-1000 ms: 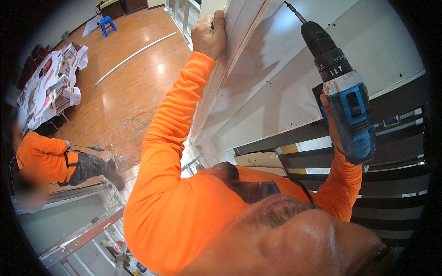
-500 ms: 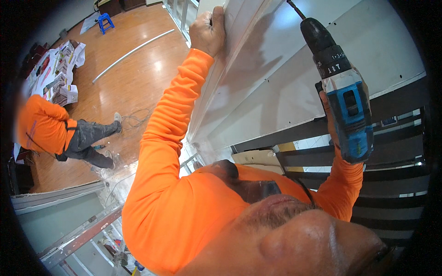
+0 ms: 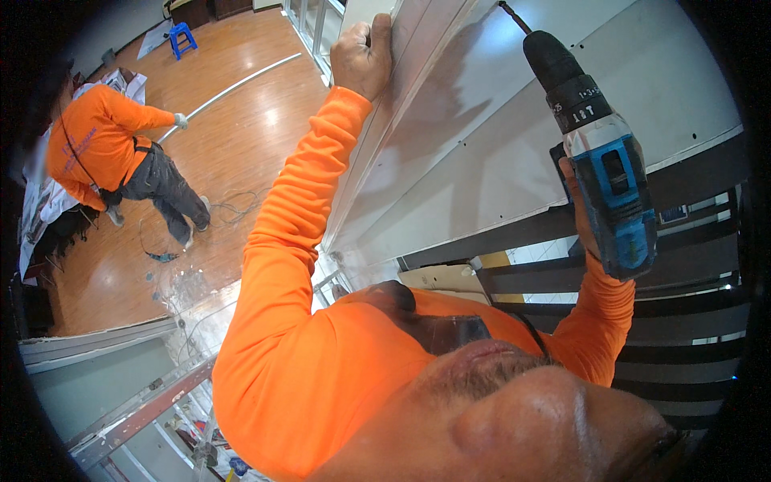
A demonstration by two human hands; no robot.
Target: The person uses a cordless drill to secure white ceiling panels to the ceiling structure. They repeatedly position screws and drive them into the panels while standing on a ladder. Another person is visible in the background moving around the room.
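Note:
My right hand (image 3: 580, 205) is wrapped round the handle of a blue, black and white cordless drill (image 3: 617, 181); the drill's body hides most of its fingers. A dark drill bit (image 3: 515, 18) sticks out of the black chuck, its tip at a lit patch of a pale wall panel (image 3: 462, 165). I cannot tell whether the tip touches the panel. My left hand (image 3: 360, 61) is closed on the edge of a white upright board (image 3: 405, 60), its thumb raised and its other fingers curled.
A co-worker in orange (image 3: 103, 138) stands on the wood floor at left, near a covered table (image 3: 36, 213). A long white strip (image 3: 233, 87) and a blue stool (image 3: 182, 40) are beyond. A metal ladder (image 3: 144, 410) stands lower left; dark slats (image 3: 675, 313) lie right.
The co-worker at left has turned and moved, with one gloved hand now stretched toward the long white strip. My drill has shifted very slightly; my left hand stays at the board.

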